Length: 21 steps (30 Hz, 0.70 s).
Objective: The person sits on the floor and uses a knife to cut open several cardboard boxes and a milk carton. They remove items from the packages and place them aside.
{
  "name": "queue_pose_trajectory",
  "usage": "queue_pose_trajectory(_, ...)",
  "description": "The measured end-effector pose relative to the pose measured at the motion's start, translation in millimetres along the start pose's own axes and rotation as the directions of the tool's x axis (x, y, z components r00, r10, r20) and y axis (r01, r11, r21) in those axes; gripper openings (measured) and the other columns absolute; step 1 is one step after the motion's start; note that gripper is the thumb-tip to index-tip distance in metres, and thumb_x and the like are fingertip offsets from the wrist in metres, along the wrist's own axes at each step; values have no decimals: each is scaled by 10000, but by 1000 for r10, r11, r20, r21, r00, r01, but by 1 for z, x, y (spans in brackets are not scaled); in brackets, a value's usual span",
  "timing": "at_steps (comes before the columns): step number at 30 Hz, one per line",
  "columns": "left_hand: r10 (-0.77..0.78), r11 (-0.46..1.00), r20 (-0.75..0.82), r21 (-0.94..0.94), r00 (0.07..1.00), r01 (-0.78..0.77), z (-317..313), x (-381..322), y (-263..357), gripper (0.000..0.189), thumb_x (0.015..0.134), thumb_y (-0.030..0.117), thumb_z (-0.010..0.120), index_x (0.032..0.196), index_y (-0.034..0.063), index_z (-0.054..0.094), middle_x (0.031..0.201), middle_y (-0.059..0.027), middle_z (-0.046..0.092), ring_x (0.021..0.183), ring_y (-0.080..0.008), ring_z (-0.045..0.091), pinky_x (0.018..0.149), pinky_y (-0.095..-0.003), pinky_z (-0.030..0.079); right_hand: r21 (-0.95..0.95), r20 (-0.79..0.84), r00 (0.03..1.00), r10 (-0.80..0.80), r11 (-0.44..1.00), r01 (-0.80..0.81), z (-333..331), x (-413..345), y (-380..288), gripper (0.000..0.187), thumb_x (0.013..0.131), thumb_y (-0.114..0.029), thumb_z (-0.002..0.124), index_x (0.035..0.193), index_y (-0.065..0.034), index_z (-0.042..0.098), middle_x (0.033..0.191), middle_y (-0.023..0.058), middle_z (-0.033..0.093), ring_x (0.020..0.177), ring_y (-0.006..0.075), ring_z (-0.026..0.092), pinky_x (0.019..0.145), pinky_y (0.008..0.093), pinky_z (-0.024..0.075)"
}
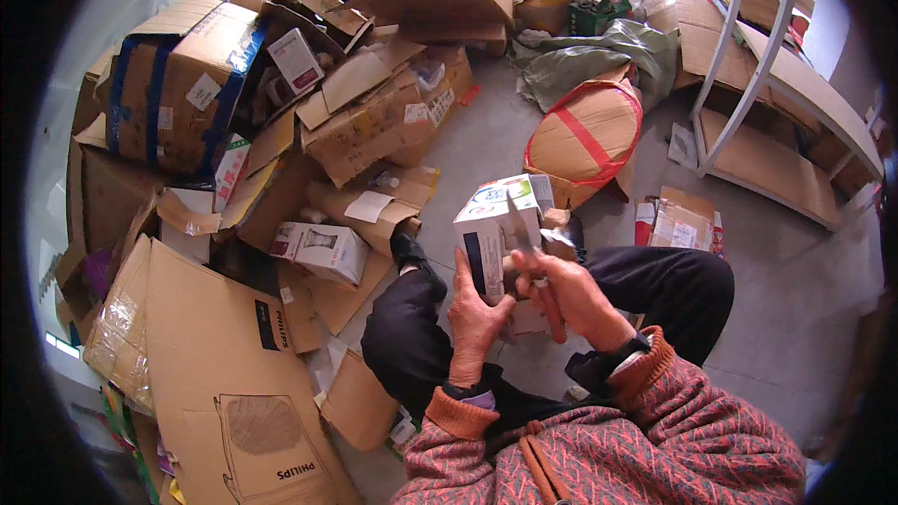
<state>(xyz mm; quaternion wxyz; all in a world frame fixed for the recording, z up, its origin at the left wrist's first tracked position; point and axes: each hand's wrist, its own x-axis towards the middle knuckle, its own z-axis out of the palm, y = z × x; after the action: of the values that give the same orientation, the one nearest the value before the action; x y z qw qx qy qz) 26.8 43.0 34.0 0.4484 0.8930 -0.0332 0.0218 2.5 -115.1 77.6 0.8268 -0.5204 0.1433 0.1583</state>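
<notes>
Between my knees, my left hand [474, 317] grips the near side of a white printed carton [484, 224]. Its upper face has blue and green print, and a dark panel with writing marks one side. My right hand [577, 294] is closed around the handles of scissors [555, 312]. The metal blade points up and away, in front of the carton's right side. Whether the blade touches the cardboard I cannot tell. Some crumpled pieces at the carton's far right corner are too blurred to name.
Flattened and open cardboard boxes [210, 337] pile up on my left, with a blue-taped carton [182, 84] behind. Ahead stands a cardboard piece with red tape [582, 133] near a grey-green sheet [596, 49]. A white metal frame [751, 84] is at the right, and a flattened box [680, 221] lies nearer.
</notes>
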Motion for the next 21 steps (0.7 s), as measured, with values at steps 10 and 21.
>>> queue_pose_trajectory(10,145,989,31,-22,989,-145,8,7,12,1025,617,224,710,1447,182,111,1261,-201,500,1046,-360,572,895,-389,474,-371,-247,821,-515,833,411,-19,40,30,139,907,-150,545,964,-31,587,655,4,549,558,52,501,492,209,416)
queue_pose_trajectory(21,133,989,28,-67,991,-131,7,7,11,1010,604,203,706,1435,91,143,1150,-243,557,969,-364,610,855,-386,494,-597,-199,707,-678,656,461,-17,46,38,283,913,-93,516,1191,-56,556,681,27,555,588,70,501,517,214,411)
